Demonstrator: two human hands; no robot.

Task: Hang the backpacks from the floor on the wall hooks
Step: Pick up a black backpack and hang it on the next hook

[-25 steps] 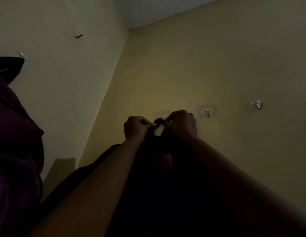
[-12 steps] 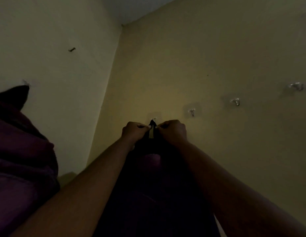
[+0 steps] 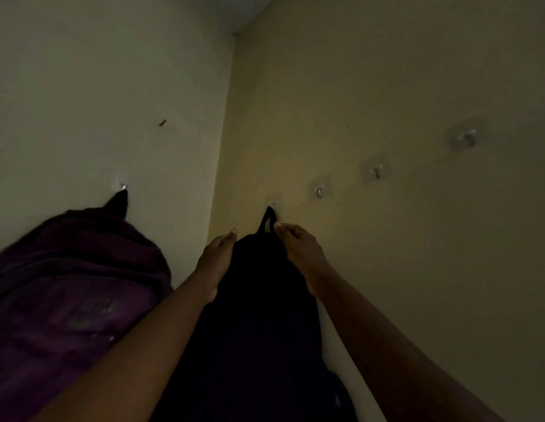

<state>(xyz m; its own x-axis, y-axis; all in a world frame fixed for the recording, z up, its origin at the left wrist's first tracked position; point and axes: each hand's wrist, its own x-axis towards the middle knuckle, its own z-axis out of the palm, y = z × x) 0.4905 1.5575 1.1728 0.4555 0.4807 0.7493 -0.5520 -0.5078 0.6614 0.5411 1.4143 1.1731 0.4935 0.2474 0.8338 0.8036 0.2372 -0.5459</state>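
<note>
A black backpack (image 3: 259, 315) hangs by its top loop (image 3: 267, 219) from a clear wall hook (image 3: 273, 205) on the right-hand wall. My left hand (image 3: 214, 257) lies flat against the bag's left shoulder, fingers straight. My right hand (image 3: 298, 248) rests on its right shoulder, fingertips just beside the loop, gripping nothing. A purple backpack (image 3: 73, 284) hangs on the left-hand wall from another hook (image 3: 123, 186).
Three bare clear hooks run along the right wall: nearest hook (image 3: 320, 191), middle hook (image 3: 377, 171), far hook (image 3: 469, 137). A dark screw (image 3: 163, 123) sticks out of the left wall above. The walls meet in a corner (image 3: 227, 132). The room is dim.
Both hands let go of the black backpack's loop, which now sits on the hook, and slid down onto the bag's shoulders. The view tilted, so the purple backpack shows more fully.
</note>
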